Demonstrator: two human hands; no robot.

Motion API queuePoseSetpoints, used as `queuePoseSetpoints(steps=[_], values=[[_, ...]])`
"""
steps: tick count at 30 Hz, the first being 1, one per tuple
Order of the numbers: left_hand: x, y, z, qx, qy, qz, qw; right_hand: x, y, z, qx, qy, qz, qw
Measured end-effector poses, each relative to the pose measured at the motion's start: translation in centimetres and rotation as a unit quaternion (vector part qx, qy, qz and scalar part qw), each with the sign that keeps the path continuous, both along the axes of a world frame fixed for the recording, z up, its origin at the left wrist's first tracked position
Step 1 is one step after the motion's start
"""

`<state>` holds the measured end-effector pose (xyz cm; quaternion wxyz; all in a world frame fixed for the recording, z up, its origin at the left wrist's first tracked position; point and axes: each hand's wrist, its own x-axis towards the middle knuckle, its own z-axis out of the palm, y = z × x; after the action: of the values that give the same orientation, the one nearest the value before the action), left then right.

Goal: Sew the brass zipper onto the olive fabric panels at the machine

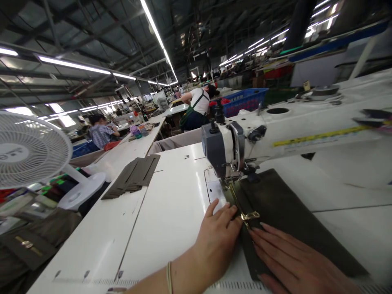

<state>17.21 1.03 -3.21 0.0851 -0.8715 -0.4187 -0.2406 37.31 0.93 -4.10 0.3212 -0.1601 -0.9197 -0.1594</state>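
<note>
A dark olive fabric panel (284, 204) lies under the head of a sewing machine (223, 151). Along its left side runs a brass zipper (235, 195) with a metal pull (251, 215), its upper end beneath the presser foot. My left hand (216, 241) has its fingers bent and pressed together at the panel's left edge, beside the zipper; the thumb side touches the zipper tape. My right hand (294, 261) lies flat on the panel just below the pull, fingers stretched out. The needle area is partly hidden by the machine head.
Several cut olive pieces (133, 175) are stacked on the table's left. A white fan (33, 151) stands beyond them. An olive bundle with a zipper (39, 241) hangs at lower left. Scissors (372, 118) rest on the machine arm. Co-workers (199, 104) and a blue crate (245, 100) are behind.
</note>
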Motion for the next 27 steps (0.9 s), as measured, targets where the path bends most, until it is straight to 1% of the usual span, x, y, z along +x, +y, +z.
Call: queuePoseSetpoints(steps=[2, 4, 6, 8, 10, 13, 15, 20, 23, 27], values=[[0.0, 0.1, -0.4, 0.010, -0.007, -0.009, 1.000, 0.1, 0.5, 0.7, 0.003, 0.002, 0.019, 1.000], [0.0, 0.3, -0.8, 0.022, -0.013, -0.014, 1.000, 0.0, 1.2, 1.3, -0.019, 0.024, 0.029, 0.999], [-0.1, 0.5, -1.0, 0.037, -0.017, -0.010, 0.999, -0.2, 2.2, 1.6, -0.058, 0.062, 0.011, 0.996], [-0.1, 0.6, -0.9, 0.041, -0.012, -0.006, 0.999, -0.6, 3.3, 1.1, -0.083, 0.093, -0.030, 0.992], [0.0, 0.6, -0.5, 0.032, -0.001, -0.006, 0.999, -1.0, 4.4, 0.0, -0.090, 0.092, -0.063, 0.990], [0.0, 0.5, 0.3, 0.001, 0.007, -0.006, 1.000, -1.3, 5.3, -1.6, -0.108, 0.053, -0.070, 0.990], [0.0, 0.6, 0.7, -0.023, 0.012, -0.005, 1.000, -1.2, 5.5, -2.1, -0.123, 0.036, -0.073, 0.989], [-0.3, 1.4, 1.0, -0.047, 0.028, -0.010, 0.998, -1.1, 5.9, -1.6, -0.136, 0.022, -0.089, 0.987], [-0.4, 2.1, 1.0, -0.043, 0.035, -0.008, 0.998, -1.3, 6.5, -1.4, -0.124, 0.016, -0.096, 0.987], [-0.6, 3.1, 1.0, -0.033, 0.029, -0.010, 0.999, -1.7, 7.5, -1.4, -0.112, 0.029, -0.098, 0.989]])
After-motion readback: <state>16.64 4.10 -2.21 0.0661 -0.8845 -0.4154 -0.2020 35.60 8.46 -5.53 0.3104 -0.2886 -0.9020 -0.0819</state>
